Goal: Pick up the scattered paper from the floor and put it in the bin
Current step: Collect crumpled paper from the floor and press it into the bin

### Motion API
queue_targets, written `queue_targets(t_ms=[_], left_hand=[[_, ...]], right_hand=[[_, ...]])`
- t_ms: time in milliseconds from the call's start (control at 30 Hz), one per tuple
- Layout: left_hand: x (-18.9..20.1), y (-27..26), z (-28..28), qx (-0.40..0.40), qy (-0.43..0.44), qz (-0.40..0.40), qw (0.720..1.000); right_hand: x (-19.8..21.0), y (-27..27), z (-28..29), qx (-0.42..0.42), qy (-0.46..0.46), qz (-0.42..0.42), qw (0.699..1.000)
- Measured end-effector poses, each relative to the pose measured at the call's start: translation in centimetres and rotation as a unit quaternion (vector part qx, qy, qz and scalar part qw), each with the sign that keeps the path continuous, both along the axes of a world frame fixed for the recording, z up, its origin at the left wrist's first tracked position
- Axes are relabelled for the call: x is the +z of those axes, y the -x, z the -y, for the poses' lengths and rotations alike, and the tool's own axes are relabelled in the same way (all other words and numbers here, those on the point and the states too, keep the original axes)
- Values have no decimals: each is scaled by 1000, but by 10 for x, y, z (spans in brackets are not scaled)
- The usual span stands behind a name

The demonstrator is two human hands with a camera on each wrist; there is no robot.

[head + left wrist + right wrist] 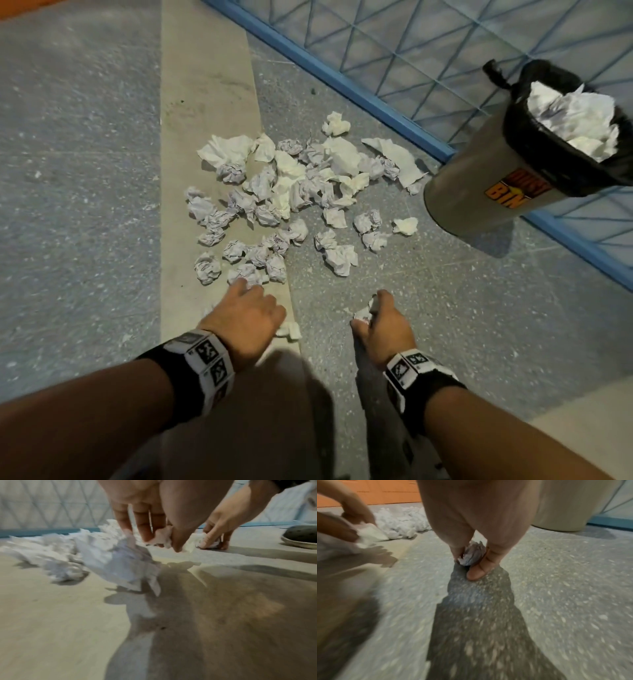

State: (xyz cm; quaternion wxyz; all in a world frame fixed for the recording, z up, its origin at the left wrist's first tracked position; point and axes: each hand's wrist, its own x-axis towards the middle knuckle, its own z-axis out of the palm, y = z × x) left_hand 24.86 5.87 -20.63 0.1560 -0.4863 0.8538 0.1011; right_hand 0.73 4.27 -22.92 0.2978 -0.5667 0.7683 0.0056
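A small crumpled white paper ball (pixel 473 553) is pinched by the down-reaching right hand (pixel 382 327); a crumpled white tissue scrap (pixel 162 537) is pinched by the left hand (pixel 248 317).

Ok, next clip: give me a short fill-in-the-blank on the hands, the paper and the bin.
1. The right hand pinches a crumpled ball of ____ in its fingers.
2. The bin is lined with a ____ bag.
3. The bin stands to the ____ of the paper pile in the head view.
4. The left hand holds a ____ paper scrap.

Missing words: paper; black; right; white
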Motion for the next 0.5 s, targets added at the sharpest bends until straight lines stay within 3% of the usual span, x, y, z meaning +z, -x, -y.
queue_targets(t_ms=[100,200,367,500], left_hand=[[-5,-13,-6,135,-56,54,988],[-18,-21,-18,246,-122,8,961],[-20,-24,-20,215,-105,-7,971],[-4,-5,13,110,-113,13,987]], right_hand=[[-8,3,14,18,-5,-35,999],[-11,0,25,30,-5,-49,998],[1,3,39,119,-53,-78,988],[41,12,66,266,-29,-81,960]])
